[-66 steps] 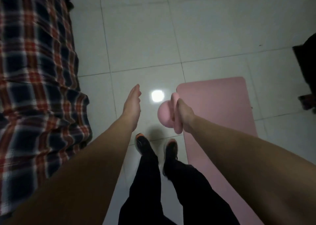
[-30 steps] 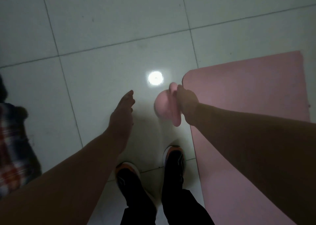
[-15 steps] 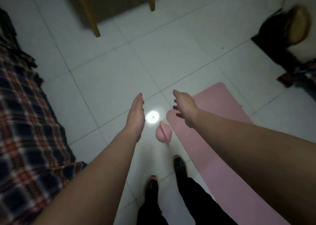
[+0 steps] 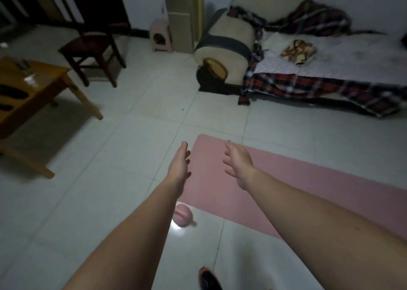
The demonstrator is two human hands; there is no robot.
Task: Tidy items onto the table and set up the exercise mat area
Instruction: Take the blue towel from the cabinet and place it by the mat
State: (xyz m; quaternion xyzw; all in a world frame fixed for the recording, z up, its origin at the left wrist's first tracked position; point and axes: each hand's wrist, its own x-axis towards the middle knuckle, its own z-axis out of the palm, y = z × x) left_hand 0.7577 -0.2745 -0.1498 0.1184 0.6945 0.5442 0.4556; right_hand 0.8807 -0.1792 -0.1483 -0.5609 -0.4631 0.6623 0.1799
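Note:
A pink exercise mat (image 4: 308,179) lies unrolled on the tiled floor, running from the centre to the right edge. A small pink rounded weight (image 4: 183,218) rests on the floor just beside the mat's near edge, partly hidden by my left forearm. My left hand (image 4: 179,164) is held out flat and holds nothing, over the mat's left end. Above the mat, my right hand (image 4: 236,161) has its fingers spread and is also free. A low wooden table (image 4: 44,85) stands at the far left.
A dark wooden chair (image 4: 92,47) stands behind the table. Dark flat items (image 4: 12,93) lie on the tabletop. A sofa (image 4: 286,54) with a plaid blanket fills the back right. A pink stool (image 4: 160,35) sits by the wall. My shoe (image 4: 208,279) shows at the bottom.
My right hand let go of the pink weight, which now rests on the floor by the mat. My view has lifted from the floor up into the room.

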